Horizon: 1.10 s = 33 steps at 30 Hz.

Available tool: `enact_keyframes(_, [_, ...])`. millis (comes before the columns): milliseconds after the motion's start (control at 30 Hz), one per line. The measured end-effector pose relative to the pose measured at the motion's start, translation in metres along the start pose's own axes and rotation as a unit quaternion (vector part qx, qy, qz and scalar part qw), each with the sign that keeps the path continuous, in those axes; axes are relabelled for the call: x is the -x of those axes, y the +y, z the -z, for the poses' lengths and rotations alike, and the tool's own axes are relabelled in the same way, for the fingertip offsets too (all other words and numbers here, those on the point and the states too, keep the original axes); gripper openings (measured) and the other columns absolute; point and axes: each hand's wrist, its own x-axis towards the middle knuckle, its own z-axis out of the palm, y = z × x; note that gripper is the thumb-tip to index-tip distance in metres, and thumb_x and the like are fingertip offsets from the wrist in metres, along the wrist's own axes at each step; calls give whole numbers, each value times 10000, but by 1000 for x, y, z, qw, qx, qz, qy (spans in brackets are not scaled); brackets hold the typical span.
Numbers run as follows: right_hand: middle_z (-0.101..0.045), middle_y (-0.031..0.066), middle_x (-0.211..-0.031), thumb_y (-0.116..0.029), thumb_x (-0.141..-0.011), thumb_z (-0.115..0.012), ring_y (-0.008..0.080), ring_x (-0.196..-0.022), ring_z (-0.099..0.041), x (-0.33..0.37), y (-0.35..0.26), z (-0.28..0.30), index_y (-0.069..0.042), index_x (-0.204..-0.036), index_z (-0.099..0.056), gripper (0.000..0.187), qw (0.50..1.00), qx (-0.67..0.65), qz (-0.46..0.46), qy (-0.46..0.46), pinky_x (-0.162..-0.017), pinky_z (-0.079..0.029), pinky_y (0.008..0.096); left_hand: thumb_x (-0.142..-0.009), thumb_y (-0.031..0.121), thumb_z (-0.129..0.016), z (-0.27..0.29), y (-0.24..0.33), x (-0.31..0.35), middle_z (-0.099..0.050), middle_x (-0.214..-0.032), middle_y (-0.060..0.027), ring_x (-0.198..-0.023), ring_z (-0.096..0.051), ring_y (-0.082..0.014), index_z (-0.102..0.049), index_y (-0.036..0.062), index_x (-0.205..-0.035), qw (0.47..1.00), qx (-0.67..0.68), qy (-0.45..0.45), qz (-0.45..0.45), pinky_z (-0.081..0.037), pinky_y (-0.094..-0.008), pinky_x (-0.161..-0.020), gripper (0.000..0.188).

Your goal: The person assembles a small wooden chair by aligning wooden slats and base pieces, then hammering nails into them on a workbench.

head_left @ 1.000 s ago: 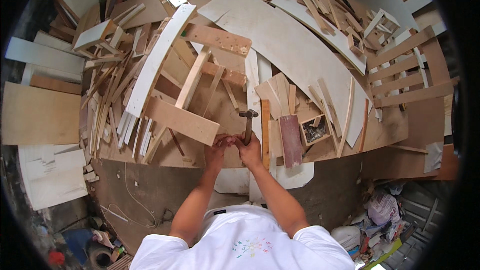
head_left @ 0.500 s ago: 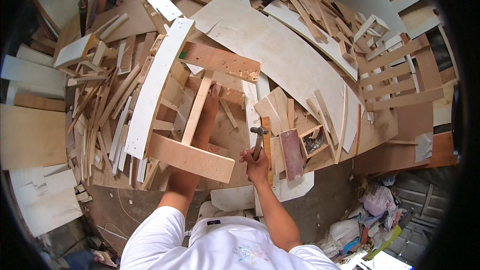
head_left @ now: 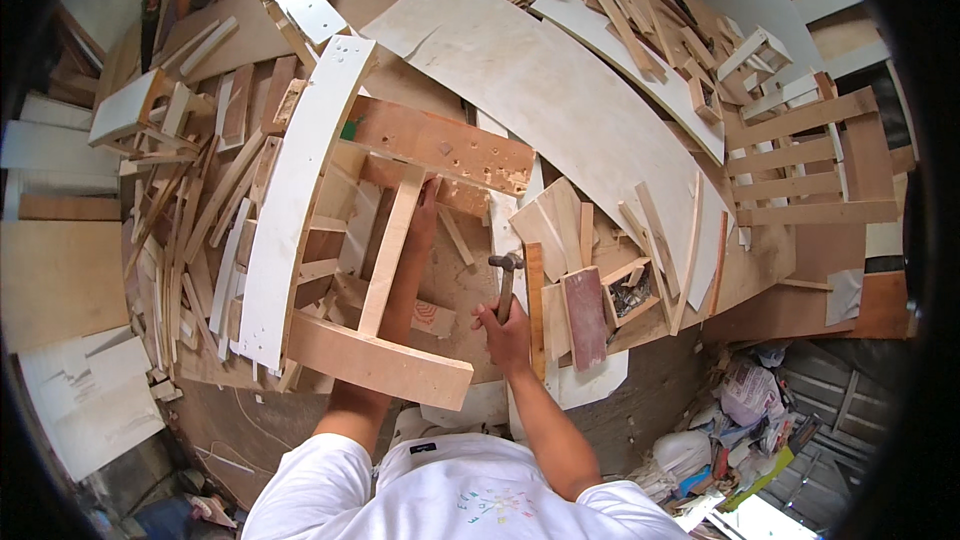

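Workshop floor (head_left: pixel 215 420) strewn with offcuts; large plywood sheets (head_left: pixel 560 90), daylight.

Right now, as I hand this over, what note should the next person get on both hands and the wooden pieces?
Right hand: gripping the hammer by its handle, head up, held above the bench top and not touching wood.
Left hand: reaches under the wooden frame, fingers on the far reddish board with holes.
The frame's near crossbar sits at the bench edge, and its upright slat joins it to the far board.
A long white panel lies along the frame's left side.
Done: frame stands assembled as an H shape.
Left: I cannot tell which joints are nailed.
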Motion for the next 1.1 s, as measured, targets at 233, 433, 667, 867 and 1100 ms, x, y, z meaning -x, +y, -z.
enact_keyframes(233, [-742, 119, -844, -157, -979, -704, 160, -707, -730, -53, -61, -17, -1, -943, -594, 195, 995, 58, 80, -26, -655, -573, 318, -937, 131, -749, 1, -3, -2, -732, -905, -93, -801, -696, -203, -737, 47, -1115, 996, 13, -18, 83, -553, -336, -744, 198])
enact_keyframes(433, [-728, 120, -840, -186, -999, -680, 154, -687, -689, -87, -94, -23, 10, -980, -618, 206, 992, 102, 68, -38, -665, -552, 330, -935, 125, -747, -8, -12, 0, -732, -925, -83, -795, -690, -193, -724, 44, -1139, 996, 42, -20, 72, -553, -329, -745, 221])
enact_keyframes(667, [-700, 250, -893, -195, -1015, -630, 374, -789, -699, -111, -97, -26, -14, -1359, -613, 389, 916, 285, 283, -25, -757, -539, 452, -938, 159, -750, -3, -8, 6, -737, -945, -86, -836, -705, -212, -716, 24, -1122, 994, 43, -16, 101, -562, -348, -778, 231])
enact_keyframes(867, [-706, 268, -985, -161, -1009, -631, 450, -911, -695, -136, -88, -31, -40, -1388, -611, 398, 888, 303, 344, -44, -779, -540, 478, -935, 135, -734, -3, 0, 5, -735, -963, -111, -868, -711, -247, -694, 16, -1157, 996, 41, -21, 75, -567, -363, -776, 255])
enact_keyframes(1100, [-691, 245, -937, -164, -1000, -645, 418, -845, -691, -144, -82, -41, -62, -1416, -606, 430, 864, 328, 378, -55, -737, -542, 458, -931, 107, -715, 2, 8, -2, -733, -984, -140, -905, -717, -289, -669, 8, -1197, 997, 32, -24, 70, -573, -380, -775, 288])
